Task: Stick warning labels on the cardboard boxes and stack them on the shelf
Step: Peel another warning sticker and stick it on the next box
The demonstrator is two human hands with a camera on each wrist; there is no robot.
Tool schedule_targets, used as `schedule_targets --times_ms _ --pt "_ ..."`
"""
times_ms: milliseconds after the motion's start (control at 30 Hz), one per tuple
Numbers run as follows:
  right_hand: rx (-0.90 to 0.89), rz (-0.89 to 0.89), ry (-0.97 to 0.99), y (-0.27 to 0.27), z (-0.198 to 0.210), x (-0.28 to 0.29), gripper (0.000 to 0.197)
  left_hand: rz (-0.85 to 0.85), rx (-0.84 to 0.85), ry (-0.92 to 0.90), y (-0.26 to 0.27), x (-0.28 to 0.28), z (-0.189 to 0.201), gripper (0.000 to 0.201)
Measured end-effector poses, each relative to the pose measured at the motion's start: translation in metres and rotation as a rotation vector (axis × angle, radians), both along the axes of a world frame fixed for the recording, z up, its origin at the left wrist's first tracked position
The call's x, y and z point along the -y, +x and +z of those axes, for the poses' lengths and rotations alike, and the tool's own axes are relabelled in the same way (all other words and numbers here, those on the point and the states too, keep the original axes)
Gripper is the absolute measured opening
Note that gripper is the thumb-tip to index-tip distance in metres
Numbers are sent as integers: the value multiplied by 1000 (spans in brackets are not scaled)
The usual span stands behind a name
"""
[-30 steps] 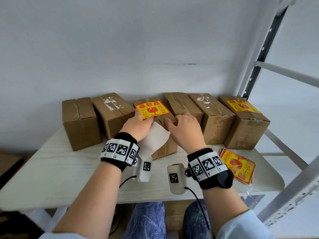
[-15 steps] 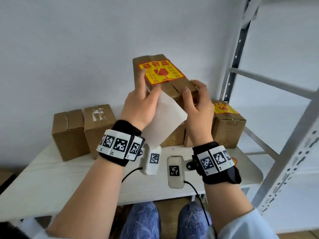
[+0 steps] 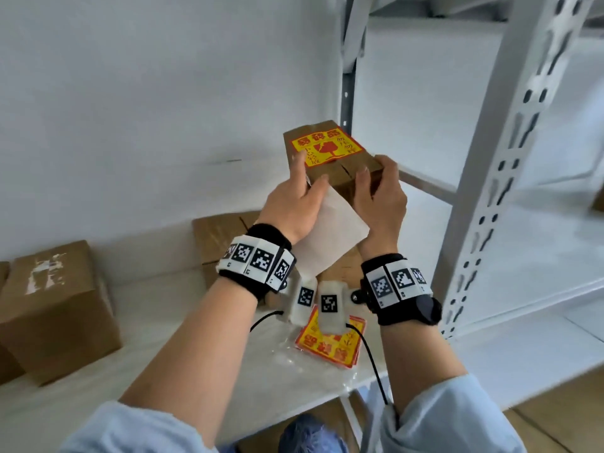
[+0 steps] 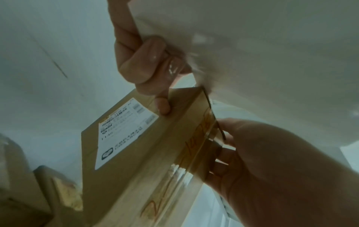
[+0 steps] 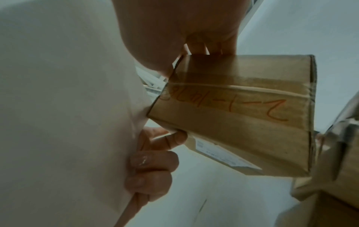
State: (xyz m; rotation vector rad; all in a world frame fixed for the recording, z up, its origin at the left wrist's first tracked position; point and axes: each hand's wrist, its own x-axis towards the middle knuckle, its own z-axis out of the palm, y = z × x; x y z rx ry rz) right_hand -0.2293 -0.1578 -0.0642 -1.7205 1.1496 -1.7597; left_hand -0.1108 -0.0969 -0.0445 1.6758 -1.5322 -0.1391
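Note:
A brown cardboard box [image 3: 343,171] with a yellow and red warning label [image 3: 327,147] on top is held in the air between both hands, close to the shelf upright. My left hand [image 3: 294,204] grips its left near corner and also pinches a white backing sheet [image 3: 330,237] that hangs below. My right hand [image 3: 380,194] grips the right near corner. In the left wrist view the box [image 4: 155,145] shows a white shipping sticker [image 4: 124,129] underneath. In the right wrist view the taped side of the box [image 5: 242,110] carries red handwriting.
Plain cardboard boxes [image 3: 55,308] [image 3: 215,237] stand on the white table [image 3: 196,371]. A pack of yellow and red labels [image 3: 330,341] lies in plastic near the table's right edge. The grey metal shelf frame [image 3: 483,178] rises at the right, with white shelf boards [image 3: 529,243] behind it.
Both hands lifted the labelled box off the table and carried it up and to the right, toward the shelf. The view turned right with it.

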Motion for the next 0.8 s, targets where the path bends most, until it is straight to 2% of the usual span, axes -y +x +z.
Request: schedule_targets --times_ms 200,333,433,600,700,800 --pt "-13 5 15 -1 -23 34 40 -3 68 3 -3 38 -8 51" --pt "-67 -50 -39 2 -32 38 50 -4 30 -21 5 41 -11 52" --pt "-68 -140 -90 0 -31 28 56 45 -24 -82 11 31 -15 41" --pt "-8 -208 -34 1 -32 -5 56 205 -137 -176 36 5 -29 19" --pt "-105 -342 -117 13 -31 -24 53 282 -171 -218 52 -14 -35 17" --pt "-111 -262 -200 41 -31 -47 44 357 -215 -301 74 -41 -37 18"
